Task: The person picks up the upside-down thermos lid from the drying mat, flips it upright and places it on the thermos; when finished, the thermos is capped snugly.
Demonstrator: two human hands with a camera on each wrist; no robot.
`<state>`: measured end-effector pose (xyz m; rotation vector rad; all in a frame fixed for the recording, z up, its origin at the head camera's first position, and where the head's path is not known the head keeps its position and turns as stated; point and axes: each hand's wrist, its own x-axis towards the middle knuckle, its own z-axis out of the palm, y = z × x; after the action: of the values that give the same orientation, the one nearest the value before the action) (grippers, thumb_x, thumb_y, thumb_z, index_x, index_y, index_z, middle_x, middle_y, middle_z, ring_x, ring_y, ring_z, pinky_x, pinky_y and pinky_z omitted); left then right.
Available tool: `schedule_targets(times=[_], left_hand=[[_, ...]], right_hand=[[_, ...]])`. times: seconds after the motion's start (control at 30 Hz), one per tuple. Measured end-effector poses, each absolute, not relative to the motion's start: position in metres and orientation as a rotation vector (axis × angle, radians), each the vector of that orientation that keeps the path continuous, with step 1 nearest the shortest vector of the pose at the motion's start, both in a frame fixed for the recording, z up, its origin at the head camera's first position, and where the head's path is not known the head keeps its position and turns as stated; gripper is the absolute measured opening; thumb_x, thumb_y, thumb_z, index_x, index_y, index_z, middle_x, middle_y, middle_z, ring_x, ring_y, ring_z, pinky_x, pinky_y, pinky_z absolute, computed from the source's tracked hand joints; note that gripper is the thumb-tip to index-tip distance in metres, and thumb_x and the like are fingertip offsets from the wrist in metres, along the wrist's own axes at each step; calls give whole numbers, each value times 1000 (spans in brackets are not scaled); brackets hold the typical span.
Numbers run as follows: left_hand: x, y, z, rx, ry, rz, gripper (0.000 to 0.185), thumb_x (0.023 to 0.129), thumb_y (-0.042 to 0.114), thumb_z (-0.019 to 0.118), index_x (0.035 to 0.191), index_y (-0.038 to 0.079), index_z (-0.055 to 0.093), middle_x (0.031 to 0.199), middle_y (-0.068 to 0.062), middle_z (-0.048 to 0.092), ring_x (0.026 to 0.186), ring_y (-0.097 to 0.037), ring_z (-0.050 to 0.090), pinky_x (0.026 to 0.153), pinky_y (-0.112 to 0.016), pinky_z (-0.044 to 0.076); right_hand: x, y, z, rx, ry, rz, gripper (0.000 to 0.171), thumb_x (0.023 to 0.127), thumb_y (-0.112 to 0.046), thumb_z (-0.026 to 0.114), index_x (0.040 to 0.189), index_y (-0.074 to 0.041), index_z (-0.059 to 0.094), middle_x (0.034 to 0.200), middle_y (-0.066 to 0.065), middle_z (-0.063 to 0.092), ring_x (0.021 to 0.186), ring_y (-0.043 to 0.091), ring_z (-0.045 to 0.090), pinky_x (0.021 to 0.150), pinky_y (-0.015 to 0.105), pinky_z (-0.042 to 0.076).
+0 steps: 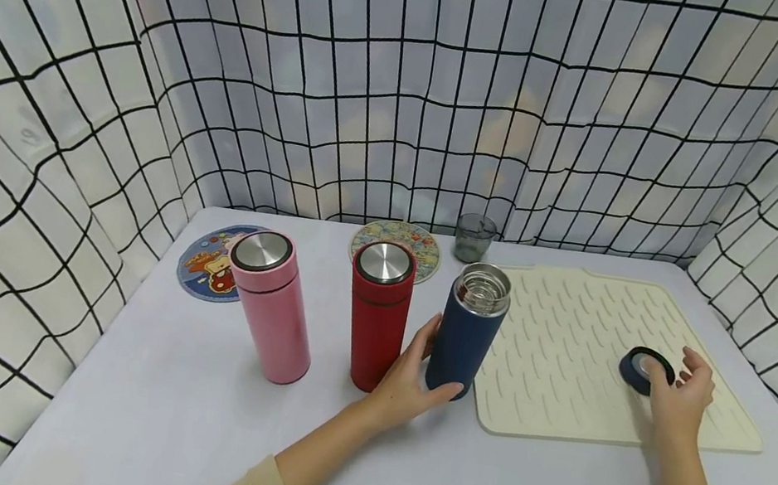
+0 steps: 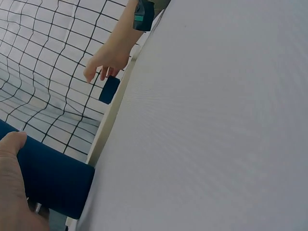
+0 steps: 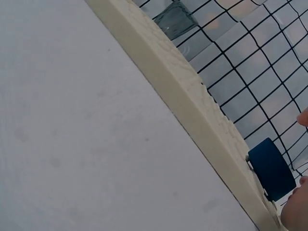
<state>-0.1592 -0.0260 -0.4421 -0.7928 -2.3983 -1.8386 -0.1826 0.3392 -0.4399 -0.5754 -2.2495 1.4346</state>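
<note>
Blue flask (image 1: 468,330) gripped by left hand (image 1: 409,380), lid (image 1: 644,369) under right fingertips (image 1: 658,370)

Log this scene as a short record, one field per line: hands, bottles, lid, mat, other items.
left hand: grips the lower body of the blue bottle
right hand: fingers on the blue lid, apparently loose
blue bottle: upright, uncapped, steel mouth showing, at the mat's left edge
blue lid: lies on the cream mat
red bottle: upright, capped, left of the blue one
pink bottle: upright, capped, farthest left
other items: two round coasters, small grey cup at the back
</note>
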Motion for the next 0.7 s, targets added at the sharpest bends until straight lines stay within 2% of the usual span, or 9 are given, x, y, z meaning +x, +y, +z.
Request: schedule_targets(times=[0.2, 0.27, 0.33, 0.4, 0.47, 0.7], left_hand=[[-161, -28, -453, -780, -2434, -1862, 82, 83, 22, 68, 144, 11, 14, 147, -5, 27, 132, -18, 30, 105, -38, 28], [-160, -27, -455, -772, -2434, -1878, 81, 83, 22, 67, 144, 10, 15, 147, -6, 27, 132, -19, 29, 105, -39, 28], [-161, -26, -457, -771, -2435, -1884, 80, 84, 23, 66, 144, 10, 15, 146, -6, 28, 132, -19, 29, 105, -39, 28], [-161, -25, -459, -767, -2445, -1874, 79, 84, 23, 66, 144, 10, 15, 146, -6, 29, 131, -18, 30, 105, -39, 29], [-161, -25, -460, -766, -2459, -1852, 79, 84, 23, 66, 144, 9, 15, 145, -7, 30, 130, -18, 31, 105, -38, 30], [-163, -25, -462, -772, -2505, -1746, 81, 84, 19, 67, 143, 6, 14, 143, -12, 31, 129, -22, 33, 103, -38, 32]], right_hand=[[-183, 344, -446, -541, -2359, 1498, 68, 90, -26, 51, 145, -10, 15, 143, 19, 20, 121, 29, 26, 96, 26, 29], [-182, 347, -447, -523, -2409, 1471, 72, 90, -27, 53, 145, -8, 12, 143, 23, 20, 124, 34, 27, 101, 32, 29], [-181, 349, -449, -497, -2496, 1387, 76, 89, -28, 54, 145, -3, 8, 142, 28, 20, 126, 41, 27, 102, 43, 29], [-180, 350, -451, -464, -2575, 1289, 81, 89, -29, 55, 144, 1, 5, 141, 34, 20, 125, 49, 26, 100, 56, 26], [-179, 349, -452, -446, -2630, 1208, 84, 88, -30, 55, 144, 3, 2, 139, 38, 18, 124, 54, 23, 98, 61, 24], [-180, 348, -456, -383, -2636, 1149, 90, 86, -37, 59, 144, 3, 3, 140, 37, 20, 125, 52, 24, 98, 61, 25]])
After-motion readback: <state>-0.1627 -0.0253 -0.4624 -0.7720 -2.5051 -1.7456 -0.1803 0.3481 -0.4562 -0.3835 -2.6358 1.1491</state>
